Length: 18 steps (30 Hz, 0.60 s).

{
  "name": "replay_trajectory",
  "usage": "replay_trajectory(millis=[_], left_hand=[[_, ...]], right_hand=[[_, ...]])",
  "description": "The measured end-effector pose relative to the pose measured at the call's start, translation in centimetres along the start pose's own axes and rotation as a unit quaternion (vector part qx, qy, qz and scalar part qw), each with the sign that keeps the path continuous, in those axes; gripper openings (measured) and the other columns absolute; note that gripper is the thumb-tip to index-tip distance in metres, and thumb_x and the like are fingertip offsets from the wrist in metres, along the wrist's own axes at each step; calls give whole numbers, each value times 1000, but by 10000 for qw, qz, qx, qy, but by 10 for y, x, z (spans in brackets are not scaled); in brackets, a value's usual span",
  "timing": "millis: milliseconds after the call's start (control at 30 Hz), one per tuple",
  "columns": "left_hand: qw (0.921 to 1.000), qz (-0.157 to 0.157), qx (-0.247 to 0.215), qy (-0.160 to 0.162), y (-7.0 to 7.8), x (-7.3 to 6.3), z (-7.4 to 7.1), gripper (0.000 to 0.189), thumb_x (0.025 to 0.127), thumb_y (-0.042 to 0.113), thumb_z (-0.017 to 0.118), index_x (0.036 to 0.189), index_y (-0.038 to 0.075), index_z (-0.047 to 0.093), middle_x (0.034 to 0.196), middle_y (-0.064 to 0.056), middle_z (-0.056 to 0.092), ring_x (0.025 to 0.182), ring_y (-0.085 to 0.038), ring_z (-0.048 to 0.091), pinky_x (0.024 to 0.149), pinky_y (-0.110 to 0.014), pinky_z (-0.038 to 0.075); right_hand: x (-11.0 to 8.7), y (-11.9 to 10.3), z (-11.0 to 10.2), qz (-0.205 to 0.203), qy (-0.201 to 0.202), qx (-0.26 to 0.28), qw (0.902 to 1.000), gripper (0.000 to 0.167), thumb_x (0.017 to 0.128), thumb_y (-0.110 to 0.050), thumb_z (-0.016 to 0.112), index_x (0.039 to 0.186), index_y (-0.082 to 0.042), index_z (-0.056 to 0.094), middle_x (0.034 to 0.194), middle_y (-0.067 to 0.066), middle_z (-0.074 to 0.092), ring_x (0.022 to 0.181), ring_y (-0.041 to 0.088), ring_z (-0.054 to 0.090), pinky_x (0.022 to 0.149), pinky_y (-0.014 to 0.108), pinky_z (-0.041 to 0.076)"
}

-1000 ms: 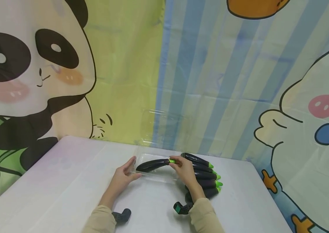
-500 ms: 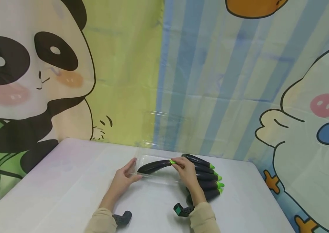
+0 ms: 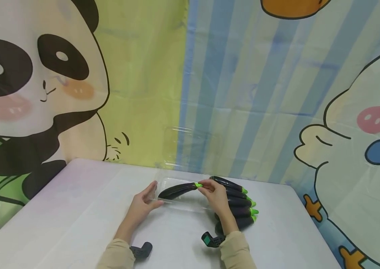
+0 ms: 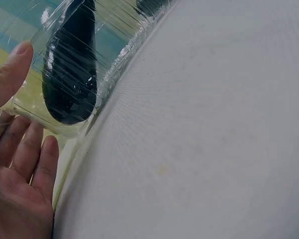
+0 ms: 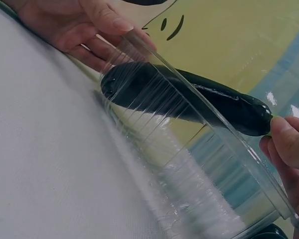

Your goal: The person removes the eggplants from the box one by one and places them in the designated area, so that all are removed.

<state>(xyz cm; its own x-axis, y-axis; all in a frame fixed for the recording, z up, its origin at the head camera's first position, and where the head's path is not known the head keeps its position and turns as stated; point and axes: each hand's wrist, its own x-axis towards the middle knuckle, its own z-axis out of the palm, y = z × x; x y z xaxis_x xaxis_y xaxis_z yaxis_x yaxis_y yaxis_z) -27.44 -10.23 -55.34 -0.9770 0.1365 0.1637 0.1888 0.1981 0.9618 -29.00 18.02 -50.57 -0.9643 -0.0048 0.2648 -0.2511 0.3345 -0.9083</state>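
An eggplant (image 3: 176, 191) with a green stem slants inside a clear plastic box (image 3: 190, 207), its round dark end low at the left. My right hand (image 3: 217, 200) pinches the stem between thumb and fingers; the right wrist view shows this stem end (image 5: 256, 117) raised above the box's front rim. At the box's left end, my left hand (image 3: 139, 210) holds the wall, thumb by the rim and fingers at the outer side. Through the ribbed plastic, the left wrist view shows the eggplant's round end (image 4: 70, 84).
Several more eggplants (image 3: 240, 202) lie in a row right of the box, partly behind my right hand. The box's clear lid (image 3: 188, 145) stands raised at the back. A white table (image 3: 75, 209) lies beneath, with a cartoon-printed curtain (image 3: 143, 93) behind it.
Both hands keep their holds on the box and the eggplant. Only a slight shift of the whole view shows; the eggplant stays nearly in place.
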Motion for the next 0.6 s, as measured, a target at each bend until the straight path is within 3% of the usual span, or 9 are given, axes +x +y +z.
replay_trajectory(millis=[200, 333, 500, 600], left_hand=[[10000, -81, -38, 6, 2, -2, 0, 91, 73, 40, 79, 149, 22, 33, 153, 7, 33, 142, -14, 31, 115, -35, 28], [9999, -161, -49, -10, 4, -4, 1, 91, 73, 40, 80, 149, 24, 32, 153, 8, 33, 141, -12, 32, 116, -34, 28], [9999, -159, -29, 23, 6, -3, 2, 91, 73, 41, 79, 149, 23, 32, 153, 8, 33, 141, -12, 33, 115, -35, 29], [9999, -164, -25, -6, 6, -4, 2, 91, 74, 40, 79, 149, 20, 31, 153, 8, 33, 141, -12, 32, 115, -35, 30]], right_hand=[[-8, -24, -8, -16, -244, 84, 9997, 25, 85, -4, 68, 110, 0, 69, 107, 15, 69, 90, 8, 68, 75, 18, 57], [-13, -36, -11, 91, -279, 69, 9995, 24, 86, -4, 67, 110, 0, 69, 108, 14, 69, 92, 9, 68, 76, 17, 57], [-4, -18, -12, 162, -312, -12, 9994, 23, 86, -9, 69, 109, -6, 71, 106, 9, 69, 93, 12, 68, 78, 22, 58], [-2, -11, -13, 202, -410, -352, 9983, 21, 86, -15, 69, 107, -14, 73, 104, 4, 70, 93, 13, 68, 77, 25, 59]])
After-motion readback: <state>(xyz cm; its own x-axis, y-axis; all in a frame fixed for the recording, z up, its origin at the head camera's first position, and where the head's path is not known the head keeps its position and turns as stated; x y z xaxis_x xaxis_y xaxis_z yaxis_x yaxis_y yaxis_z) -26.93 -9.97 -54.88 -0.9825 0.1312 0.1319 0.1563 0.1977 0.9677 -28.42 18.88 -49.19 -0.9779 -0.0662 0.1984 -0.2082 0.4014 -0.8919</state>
